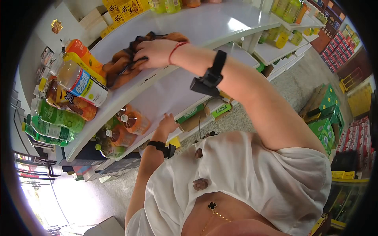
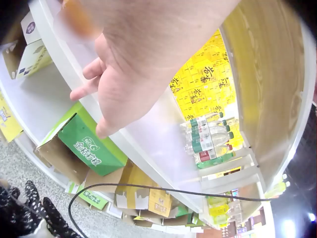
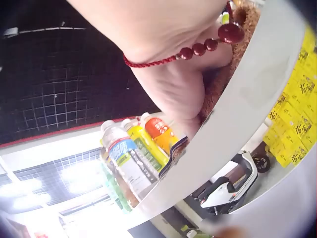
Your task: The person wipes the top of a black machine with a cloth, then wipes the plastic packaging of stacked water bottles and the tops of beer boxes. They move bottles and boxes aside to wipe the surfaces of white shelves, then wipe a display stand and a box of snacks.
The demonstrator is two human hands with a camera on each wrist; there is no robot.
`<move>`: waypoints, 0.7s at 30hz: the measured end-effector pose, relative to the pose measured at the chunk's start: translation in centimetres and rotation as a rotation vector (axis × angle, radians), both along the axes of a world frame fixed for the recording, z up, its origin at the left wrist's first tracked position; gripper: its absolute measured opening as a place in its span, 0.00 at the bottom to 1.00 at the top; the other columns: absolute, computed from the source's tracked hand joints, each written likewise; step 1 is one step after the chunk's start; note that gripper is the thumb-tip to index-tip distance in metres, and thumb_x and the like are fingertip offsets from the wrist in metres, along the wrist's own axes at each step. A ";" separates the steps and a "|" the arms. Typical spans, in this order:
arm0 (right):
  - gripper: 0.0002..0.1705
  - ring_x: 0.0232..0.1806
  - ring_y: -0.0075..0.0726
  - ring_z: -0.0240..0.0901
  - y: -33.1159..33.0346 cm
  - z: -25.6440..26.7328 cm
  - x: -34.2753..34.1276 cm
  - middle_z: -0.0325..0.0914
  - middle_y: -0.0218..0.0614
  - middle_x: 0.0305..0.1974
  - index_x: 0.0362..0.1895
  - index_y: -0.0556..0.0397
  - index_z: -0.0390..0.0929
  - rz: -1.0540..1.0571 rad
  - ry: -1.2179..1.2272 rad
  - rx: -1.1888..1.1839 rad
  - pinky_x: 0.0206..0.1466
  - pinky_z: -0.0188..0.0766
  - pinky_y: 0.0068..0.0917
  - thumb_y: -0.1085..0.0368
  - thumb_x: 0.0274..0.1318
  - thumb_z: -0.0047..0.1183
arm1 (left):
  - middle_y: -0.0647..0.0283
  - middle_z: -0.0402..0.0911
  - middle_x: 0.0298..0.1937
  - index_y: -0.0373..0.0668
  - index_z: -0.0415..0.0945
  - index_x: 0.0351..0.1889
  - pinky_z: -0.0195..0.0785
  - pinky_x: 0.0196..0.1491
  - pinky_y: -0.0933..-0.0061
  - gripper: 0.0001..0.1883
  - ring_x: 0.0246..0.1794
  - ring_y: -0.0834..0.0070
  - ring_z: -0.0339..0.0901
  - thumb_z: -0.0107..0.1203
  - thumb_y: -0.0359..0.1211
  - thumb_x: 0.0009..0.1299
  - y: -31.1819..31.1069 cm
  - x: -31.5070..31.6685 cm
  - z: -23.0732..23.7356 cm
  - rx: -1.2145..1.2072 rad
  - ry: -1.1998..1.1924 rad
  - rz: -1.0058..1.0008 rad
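My right hand (image 1: 152, 54), with a red string bracelet, holds a bunched brown and black cloth (image 1: 120, 67) against the white upper shelf (image 1: 189, 29). In the right wrist view the cloth's fuzzy brown side (image 3: 215, 91) shows under the palm, while my fingertips are mostly hidden. Just left of the cloth stand several drink bottles, among them a clear one with a blue and white label (image 1: 84, 80). Lower down, my left hand (image 1: 168, 124) is at the front edge of the lower shelf; the left wrist view shows its fingers (image 2: 85, 90) loosely extended, gripping nothing.
Orange-labelled bottles (image 1: 136, 122) stand on the lower shelf near its left end. Yellow boxes (image 1: 126, 10) line the back. Beneath the left hand sit a green carton (image 2: 91, 144) and other open cartons. A black cable (image 2: 173, 190) hangs across the left wrist view.
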State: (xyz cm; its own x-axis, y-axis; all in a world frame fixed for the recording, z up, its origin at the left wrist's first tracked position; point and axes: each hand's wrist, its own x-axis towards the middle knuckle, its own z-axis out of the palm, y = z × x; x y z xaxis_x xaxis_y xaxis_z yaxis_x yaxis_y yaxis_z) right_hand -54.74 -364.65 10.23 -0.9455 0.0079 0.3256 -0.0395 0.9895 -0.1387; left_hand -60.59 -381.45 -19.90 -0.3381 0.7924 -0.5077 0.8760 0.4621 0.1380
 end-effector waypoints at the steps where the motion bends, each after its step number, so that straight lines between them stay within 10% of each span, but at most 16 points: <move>1: 0.23 0.61 0.44 0.62 1.0 0.2 0.9 0.67 0.35 0.57 0.52 0.43 0.75 -0.014 -0.026 0.021 0.61 0.62 0.35 0.48 0.54 0.51 | 0.35 0.50 0.68 0.36 0.53 0.67 0.61 0.62 0.58 0.40 0.64 0.48 0.61 0.55 0.48 0.63 -0.1 -0.1 -0.2 0.003 -0.012 0.001; 16: 0.22 0.56 0.50 0.67 34.4 -2.5 25.5 0.67 0.43 0.59 0.54 0.40 0.75 -0.936 -0.011 -0.033 0.57 0.66 0.39 0.47 0.58 0.48 | 0.30 0.51 0.66 0.36 0.54 0.67 0.62 0.60 0.58 0.41 0.60 0.44 0.66 0.56 0.49 0.61 -0.6 -0.7 -1.1 0.059 0.001 -0.031; 21: 0.19 0.54 0.47 0.69 21.8 1.1 22.6 0.72 0.42 0.53 0.51 0.46 0.75 -1.162 0.021 0.009 0.56 0.66 0.40 0.56 0.56 0.49 | 0.29 0.49 0.66 0.33 0.52 0.67 0.67 0.57 0.60 0.43 0.56 0.46 0.70 0.55 0.50 0.61 -0.2 -0.8 -1.3 0.024 -0.011 -0.065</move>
